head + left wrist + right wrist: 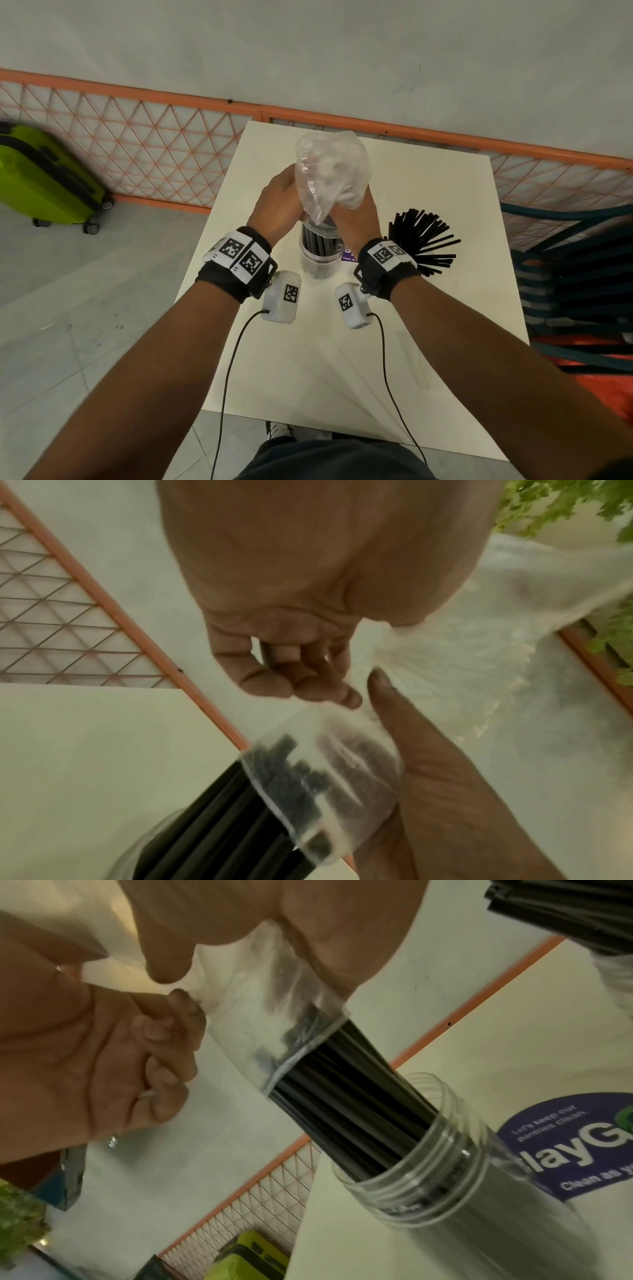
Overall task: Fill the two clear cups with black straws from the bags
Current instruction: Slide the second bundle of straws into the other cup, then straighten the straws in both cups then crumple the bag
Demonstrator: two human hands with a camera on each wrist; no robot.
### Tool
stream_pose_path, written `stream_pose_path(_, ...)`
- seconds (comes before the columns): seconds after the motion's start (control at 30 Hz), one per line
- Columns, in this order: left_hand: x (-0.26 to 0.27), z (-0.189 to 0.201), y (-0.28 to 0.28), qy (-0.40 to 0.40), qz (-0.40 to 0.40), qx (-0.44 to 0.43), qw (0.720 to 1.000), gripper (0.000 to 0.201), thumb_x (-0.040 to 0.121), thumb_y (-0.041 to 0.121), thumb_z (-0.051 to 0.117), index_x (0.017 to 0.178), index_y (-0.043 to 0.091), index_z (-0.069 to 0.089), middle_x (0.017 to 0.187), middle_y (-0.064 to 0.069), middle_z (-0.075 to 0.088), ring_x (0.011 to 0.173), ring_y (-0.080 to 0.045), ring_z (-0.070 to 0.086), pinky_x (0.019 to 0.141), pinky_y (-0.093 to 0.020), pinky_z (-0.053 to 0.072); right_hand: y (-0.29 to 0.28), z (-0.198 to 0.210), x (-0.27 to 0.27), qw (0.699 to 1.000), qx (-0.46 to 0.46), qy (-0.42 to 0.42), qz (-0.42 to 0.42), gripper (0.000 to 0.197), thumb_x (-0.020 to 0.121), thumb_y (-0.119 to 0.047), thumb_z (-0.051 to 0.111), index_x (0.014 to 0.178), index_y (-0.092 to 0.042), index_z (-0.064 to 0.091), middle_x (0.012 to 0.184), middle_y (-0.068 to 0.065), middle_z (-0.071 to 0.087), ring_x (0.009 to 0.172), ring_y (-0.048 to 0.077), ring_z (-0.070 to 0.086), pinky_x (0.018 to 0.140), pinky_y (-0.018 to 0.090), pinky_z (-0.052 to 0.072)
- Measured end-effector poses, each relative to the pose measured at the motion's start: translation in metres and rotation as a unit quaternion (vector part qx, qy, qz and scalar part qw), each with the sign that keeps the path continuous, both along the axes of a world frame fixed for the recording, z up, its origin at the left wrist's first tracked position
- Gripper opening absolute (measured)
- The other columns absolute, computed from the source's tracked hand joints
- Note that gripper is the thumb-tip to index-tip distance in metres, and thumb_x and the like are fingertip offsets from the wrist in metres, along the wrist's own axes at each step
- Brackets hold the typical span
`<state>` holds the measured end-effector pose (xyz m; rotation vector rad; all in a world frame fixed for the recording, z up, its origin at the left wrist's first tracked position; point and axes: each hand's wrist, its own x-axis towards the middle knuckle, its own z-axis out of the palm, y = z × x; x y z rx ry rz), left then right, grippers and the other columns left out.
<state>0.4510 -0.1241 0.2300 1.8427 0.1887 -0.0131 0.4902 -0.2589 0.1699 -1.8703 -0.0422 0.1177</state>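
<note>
A clear plastic bag stands upended over the near clear cup in the middle of the white table. Black straws run from the bag's mouth down into that cup. My left hand pinches the bag's left side with curled fingers. My right hand grips the bag around the straw tops. The upper part of the bag looks slack. A second cup at the right holds a fan of black straws; the cup itself is mostly hidden.
A purple sticker lies on the table by the near cup. An orange mesh fence runs behind the table, with a green suitcase on the floor at the left. Stacked dark chairs stand at the right.
</note>
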Motion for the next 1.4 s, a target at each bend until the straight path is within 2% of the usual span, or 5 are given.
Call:
stream_pose_path(0.13,-0.001,0.008,-0.006,-0.124,0.024,0.019,0.992,0.027,0.089,0.019,0.046,0.109,0.018,0.063,0.098,0.004,0.071,0.099,-0.029,0.068,0.094,-0.052,0.053,-0.010,0.029,-0.007,0.996,0.061,-0.048,-0.045,0.038,0.082,-0.024,0.067,0.116,-0.013,0.056,0.097,-0.006,0.066,0.086,0.000,0.065,0.080,0.025,0.055)
stream_pose_path(0.53,-0.022,0.055,-0.040,-0.178,-0.080,-0.044,0.980,0.021,0.097,0.027,0.058,0.092,0.009,0.068,0.065,-0.002,0.062,0.055,-0.016,0.050,0.052,-0.024,0.041,-0.119,0.081,-0.083,0.969,0.141,-0.061,-0.195,0.019,0.078,-0.011,0.057,0.063,-0.023,0.058,0.058,-0.009,0.050,0.054,0.007,0.044,0.054,0.022,0.040)
stream_pose_path(0.93,-0.133,-0.073,-0.005,0.022,-0.110,0.101,0.989,0.014,0.091,0.041,0.065,0.090,0.028,0.070,0.074,0.002,0.068,0.071,-0.023,0.062,0.065,-0.032,0.049,-0.237,-0.044,-0.184,0.876,0.052,0.271,-0.395,0.054,0.082,-0.022,0.077,0.120,-0.023,0.038,0.103,0.015,0.062,0.059,0.024,0.062,0.054,0.033,0.052)
stream_pose_path(1.13,-0.162,-0.113,-0.014,0.096,-0.136,0.172,0.971,0.004,0.090,0.034,0.069,0.086,0.036,0.068,0.076,0.014,0.067,0.062,-0.009,0.058,0.064,-0.027,0.050,-0.242,-0.081,-0.180,0.864,-0.337,0.299,-0.227,0.064,0.078,-0.068,0.059,0.122,-0.022,0.051,0.115,0.006,0.059,0.096,0.031,0.060,0.081,0.041,0.044)
stream_pose_path(1.4,-0.165,-0.112,-0.026,0.103,-0.108,0.166,0.975,0.004,0.090,0.037,0.067,0.087,0.035,0.068,0.074,0.008,0.068,0.063,-0.010,0.057,0.068,-0.029,0.052,-0.248,-0.108,-0.171,0.838,-0.536,0.079,-0.064,0.084,0.077,-0.033,0.076,0.144,-0.036,0.026,0.109,0.005,0.041,0.073,0.020,0.056,0.052,0.034,0.055)
